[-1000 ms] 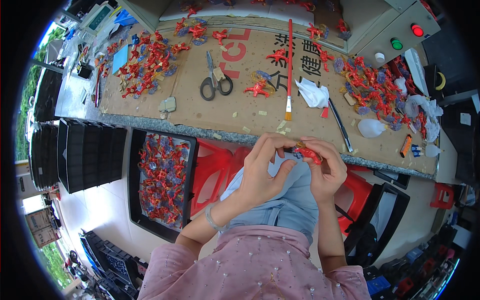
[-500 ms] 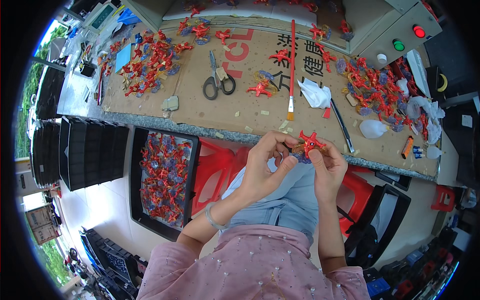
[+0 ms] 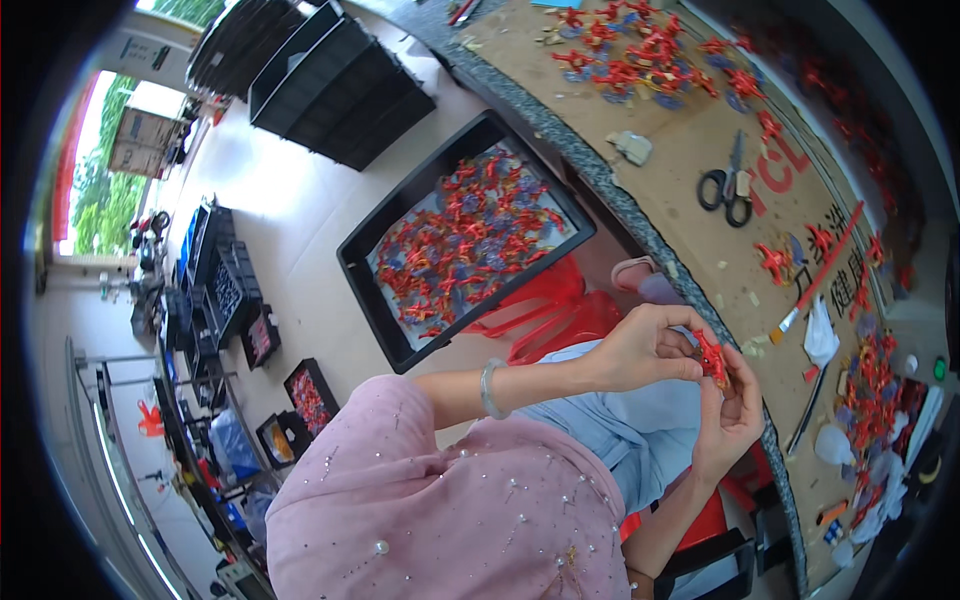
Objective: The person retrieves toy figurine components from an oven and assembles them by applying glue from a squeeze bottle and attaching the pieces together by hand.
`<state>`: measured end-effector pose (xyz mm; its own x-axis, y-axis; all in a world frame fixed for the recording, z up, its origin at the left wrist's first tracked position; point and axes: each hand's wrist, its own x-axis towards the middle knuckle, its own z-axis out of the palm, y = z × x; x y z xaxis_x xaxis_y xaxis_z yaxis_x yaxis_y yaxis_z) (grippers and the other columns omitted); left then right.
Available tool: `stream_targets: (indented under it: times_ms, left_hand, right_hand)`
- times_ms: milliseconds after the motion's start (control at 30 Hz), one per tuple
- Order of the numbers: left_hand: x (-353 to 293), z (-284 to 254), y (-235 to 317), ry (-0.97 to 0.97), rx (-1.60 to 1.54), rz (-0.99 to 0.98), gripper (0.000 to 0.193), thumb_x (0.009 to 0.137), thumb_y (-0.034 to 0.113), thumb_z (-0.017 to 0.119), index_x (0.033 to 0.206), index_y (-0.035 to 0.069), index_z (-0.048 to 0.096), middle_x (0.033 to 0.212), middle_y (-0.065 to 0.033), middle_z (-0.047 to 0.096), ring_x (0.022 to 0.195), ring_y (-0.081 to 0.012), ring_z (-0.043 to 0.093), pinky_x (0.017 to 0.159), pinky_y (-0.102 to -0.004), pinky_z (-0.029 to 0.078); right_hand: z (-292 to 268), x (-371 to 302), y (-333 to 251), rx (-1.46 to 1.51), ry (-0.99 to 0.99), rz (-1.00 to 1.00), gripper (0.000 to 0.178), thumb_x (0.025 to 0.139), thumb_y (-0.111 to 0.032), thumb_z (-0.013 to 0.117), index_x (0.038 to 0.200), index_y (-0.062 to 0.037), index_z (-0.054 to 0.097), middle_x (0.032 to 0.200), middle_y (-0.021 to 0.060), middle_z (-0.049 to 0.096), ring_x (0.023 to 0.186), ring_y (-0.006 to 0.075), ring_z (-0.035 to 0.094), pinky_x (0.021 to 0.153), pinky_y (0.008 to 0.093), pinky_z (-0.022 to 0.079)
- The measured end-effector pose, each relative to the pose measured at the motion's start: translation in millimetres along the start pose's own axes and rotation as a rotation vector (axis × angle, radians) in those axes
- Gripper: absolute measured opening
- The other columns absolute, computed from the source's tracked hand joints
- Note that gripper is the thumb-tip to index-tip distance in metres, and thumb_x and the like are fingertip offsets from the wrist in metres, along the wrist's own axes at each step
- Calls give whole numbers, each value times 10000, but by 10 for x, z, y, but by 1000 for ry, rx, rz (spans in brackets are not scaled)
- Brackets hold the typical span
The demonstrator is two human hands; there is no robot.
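A small red figurine (image 3: 712,358) is held up above my lap, beside the bench edge. My left hand (image 3: 648,350) is closed on one side of it with thumb and fingertips. On the other side my right hand (image 3: 735,408) grips it too, so the fingers hide much of its lower part. On the cardboard-covered bench (image 3: 655,210) lie black-handled scissors (image 3: 726,192), a long red-handled brush (image 3: 825,265) and another red figurine (image 3: 774,262) with clear parts.
A black tray (image 3: 362,262) full of red and purple figurines stands left of my lap, by a red stool (image 3: 545,315). Heaps of figurines (image 3: 660,55) cover the bench's far part. Stacked black crates (image 3: 340,95) stand behind. A white squeeze bottle (image 3: 832,445) lies at right.
The view has swung left and tilted, bringing the tray and floor shelves nearer the middle. Both hands still hold the figurine, which is now turned differently.
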<state>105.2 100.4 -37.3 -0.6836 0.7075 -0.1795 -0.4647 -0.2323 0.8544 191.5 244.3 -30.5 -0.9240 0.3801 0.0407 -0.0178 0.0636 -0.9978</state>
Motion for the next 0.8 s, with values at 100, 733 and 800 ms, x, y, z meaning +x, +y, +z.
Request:
stream_targets:
  times_ms: [100,733,800]
  left_hand:
    - [-247,-351,29,169,-24,84,287,815,-46,653,1082,-34,547,1015,-106,637,955,-166,635,833,-291,516]
    - [-1305,-3293,299,1443,946,243,413,764,77,702,1144,-14,571,1049,-131,634,797,-142,631,694,-258,506]
    - [-810,-2562,604,1291,966,362,335,819,25,638,1144,-17,567,1061,-133,628,900,-154,626,777,-247,505]
  right_hand:
    - [263,90,-56,-130,-271,-134,463,764,46,649,1210,52,527,1189,182,572,1060,257,587,885,358,491]
    - [-403,270,-74,-437,136,-256,275,776,58,621,1050,26,621,1035,156,624,937,279,617,814,349,488]
    - [-411,302,-71,-428,149,-245,264,773,72,627,1033,24,629,1021,156,626,918,281,626,795,345,499]
